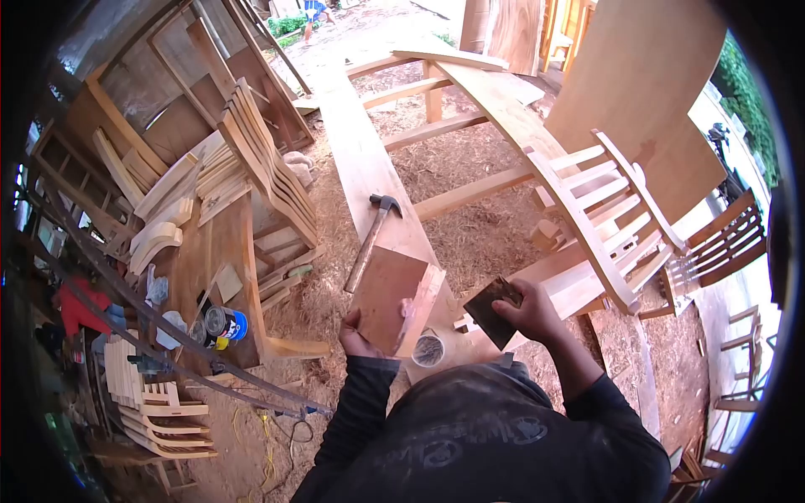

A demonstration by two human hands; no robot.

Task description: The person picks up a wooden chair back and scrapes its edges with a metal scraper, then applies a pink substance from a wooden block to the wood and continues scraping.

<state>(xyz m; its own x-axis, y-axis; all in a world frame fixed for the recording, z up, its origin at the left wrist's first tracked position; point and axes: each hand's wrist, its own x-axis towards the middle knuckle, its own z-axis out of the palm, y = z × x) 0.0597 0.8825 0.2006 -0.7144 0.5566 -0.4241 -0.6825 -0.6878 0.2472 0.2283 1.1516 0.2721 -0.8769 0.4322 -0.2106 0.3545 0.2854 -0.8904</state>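
Observation:
My left hand (360,337) grips the lower left edge of a flat wooden board (387,293), which bears a pinkish smear on its right part. My right hand (530,312) is closed round a dark, flat rectangular piece (488,317), held to the right of the board and apart from it. Between the two, lower down, stands a small round tub (428,350) with greyish contents. Beyond the board a hammer (375,239) lies on a long pale plank (356,159), its head pointing away from me.
A slatted wooden frame (599,222) leans at the right. Curved wooden pieces (267,168) and a blue-labelled can (226,324) are on the bench (220,260) at the left. A large plywood sheet (641,92) stands behind. Another person (312,12) is far off at the top.

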